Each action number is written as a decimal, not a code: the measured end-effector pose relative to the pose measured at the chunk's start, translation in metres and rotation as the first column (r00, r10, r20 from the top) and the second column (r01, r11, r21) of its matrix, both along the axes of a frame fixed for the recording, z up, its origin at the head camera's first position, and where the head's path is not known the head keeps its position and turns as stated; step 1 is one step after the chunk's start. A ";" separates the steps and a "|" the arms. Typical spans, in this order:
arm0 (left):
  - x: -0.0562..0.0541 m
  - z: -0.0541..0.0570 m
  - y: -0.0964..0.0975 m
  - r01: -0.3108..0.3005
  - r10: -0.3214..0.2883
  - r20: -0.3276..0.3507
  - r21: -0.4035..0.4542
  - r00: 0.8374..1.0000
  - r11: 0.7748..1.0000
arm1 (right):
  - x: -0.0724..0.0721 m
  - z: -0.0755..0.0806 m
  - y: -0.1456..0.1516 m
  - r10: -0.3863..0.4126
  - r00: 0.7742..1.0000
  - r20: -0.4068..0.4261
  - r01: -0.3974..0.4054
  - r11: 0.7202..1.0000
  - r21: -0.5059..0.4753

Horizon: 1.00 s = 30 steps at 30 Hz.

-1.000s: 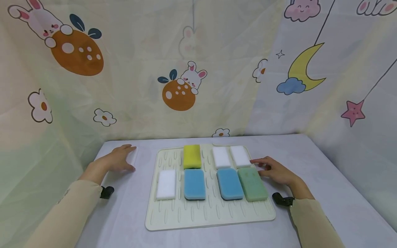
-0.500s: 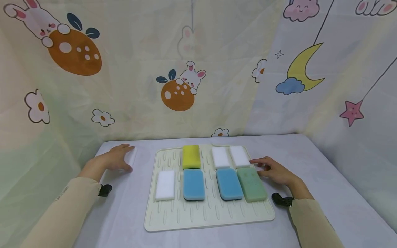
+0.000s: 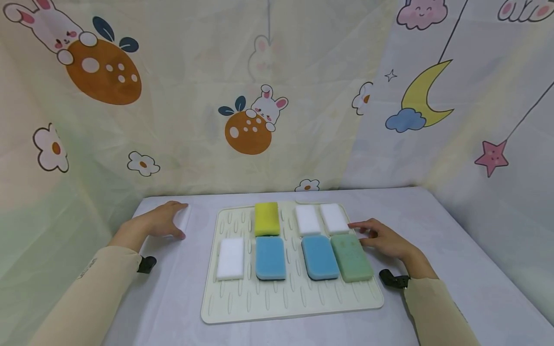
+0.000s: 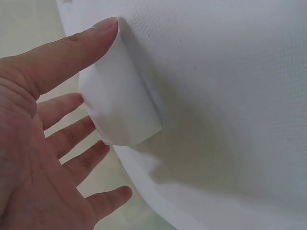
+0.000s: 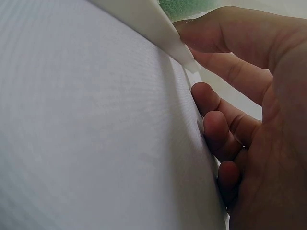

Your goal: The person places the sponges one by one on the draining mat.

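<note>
My left hand (image 3: 157,222) is at the table's left side, beyond the mat's edge. Between its thumb and fingers it holds a white block (image 4: 122,100), like a white sponge, set against the white cloth. My right hand (image 3: 387,240) rests at the right rim of the cream ridged mat (image 3: 303,300), thumb and index finger touching the rim, its other fingers bent. Close to it lie a green sponge (image 3: 352,258) and a white sponge (image 3: 334,218). Also on the mat are blue sponges (image 3: 270,258) (image 3: 320,257), a yellow sponge (image 3: 267,218) and white sponges (image 3: 231,258) (image 3: 308,220).
A white cloth covers the table (image 3: 415,206). Pale curtains (image 3: 320,134) printed with rabbits, flowers and a moon hang behind and at both sides. A dark band (image 3: 147,264) is on the left wrist, another (image 3: 393,278) on the right.
The head view has shifted slightly. Both hands keep their places relative to the mat, and the sponges on it lie as before.
</note>
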State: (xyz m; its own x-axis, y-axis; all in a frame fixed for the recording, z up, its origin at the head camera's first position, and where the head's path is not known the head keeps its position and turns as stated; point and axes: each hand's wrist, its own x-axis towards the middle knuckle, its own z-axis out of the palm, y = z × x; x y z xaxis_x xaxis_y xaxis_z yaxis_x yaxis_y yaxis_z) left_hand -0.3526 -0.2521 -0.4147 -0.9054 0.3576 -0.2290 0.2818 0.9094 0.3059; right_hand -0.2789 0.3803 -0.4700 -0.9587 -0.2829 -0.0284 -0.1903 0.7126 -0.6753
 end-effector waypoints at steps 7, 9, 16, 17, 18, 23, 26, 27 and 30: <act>0.000 0.001 -0.001 0.007 -0.007 -0.009 0.010 1.000 1.000 | 0.001 0.000 0.001 -0.001 1.000 -0.003 0.001 1.000 0.009; -0.001 0.000 -0.001 0.009 -0.009 -0.011 0.010 1.000 1.000 | 0.001 0.001 0.000 -0.002 1.000 -0.003 0.003 1.000 0.010; -0.002 -0.002 -0.001 0.016 -0.016 -0.028 0.002 0.999 1.000 | 0.002 0.001 0.000 -0.009 1.000 0.004 0.009 1.000 0.003; -0.002 -0.002 -0.001 0.016 -0.016 -0.029 -0.001 0.999 1.000 | 0.002 0.001 0.000 -0.010 1.000 0.004 0.010 1.000 0.003; -0.002 -0.001 -0.001 0.014 -0.014 -0.029 -0.003 0.999 1.000 | 0.002 0.001 0.000 -0.008 1.000 0.004 0.008 1.000 0.004; 0.000 0.000 0.000 0.000 0.000 -0.024 -0.009 1.000 1.000 | 0.001 0.001 0.000 -0.003 1.000 0.005 0.003 1.000 -0.003; 0.002 0.001 0.000 -0.006 0.005 -0.024 -0.010 1.000 1.000 | 0.001 0.000 0.001 0.005 1.000 -0.002 -0.005 1.000 -0.006; 0.002 0.002 0.000 -0.006 0.006 -0.024 -0.011 1.000 1.000 | 0.001 0.000 0.001 0.007 1.000 -0.006 -0.007 1.000 -0.007; 0.002 0.002 0.000 -0.003 0.003 -0.029 -0.010 1.000 1.000 | 0.001 0.000 0.001 0.008 1.000 -0.011 -0.008 1.000 -0.005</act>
State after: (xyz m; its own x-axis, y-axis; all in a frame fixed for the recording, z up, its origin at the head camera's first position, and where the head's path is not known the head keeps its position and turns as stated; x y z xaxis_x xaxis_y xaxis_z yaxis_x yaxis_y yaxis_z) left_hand -0.3502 -0.2523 -0.4123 -0.9128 0.3524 -0.2065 0.2875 0.9135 0.2880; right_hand -0.2777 0.3815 -0.4703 -0.9567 -0.2904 -0.0167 -0.2031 0.7079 -0.6764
